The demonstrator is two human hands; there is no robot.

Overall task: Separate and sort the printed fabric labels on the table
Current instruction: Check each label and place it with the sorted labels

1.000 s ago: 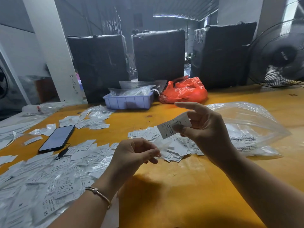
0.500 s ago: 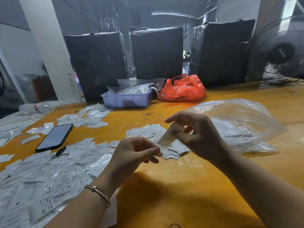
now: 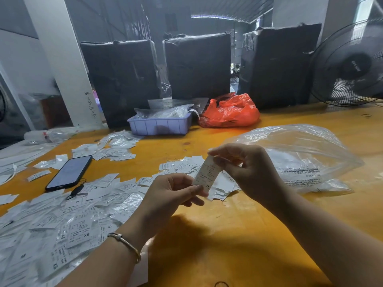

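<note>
Step in hand: one label (image 3: 205, 174) is held above the table (image 3: 238, 235) for reading. The right hand (image 3: 251, 172) pinches its top; the left hand (image 3: 172, 192) pinches its bottom corner. Next, probably, place it on the matching size pile. The label is white, printed, marked XL.

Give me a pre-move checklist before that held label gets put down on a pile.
1. Label pinched by both hands, left hand and right hand: ok.
2. Size mark readable, XL: ok.
3. Only one label in the pinch: cannot tell.
4. XL pile identified: cannot tell; the left heap shows XS and S.
5. Phone clear of the hands: ok.
</note>
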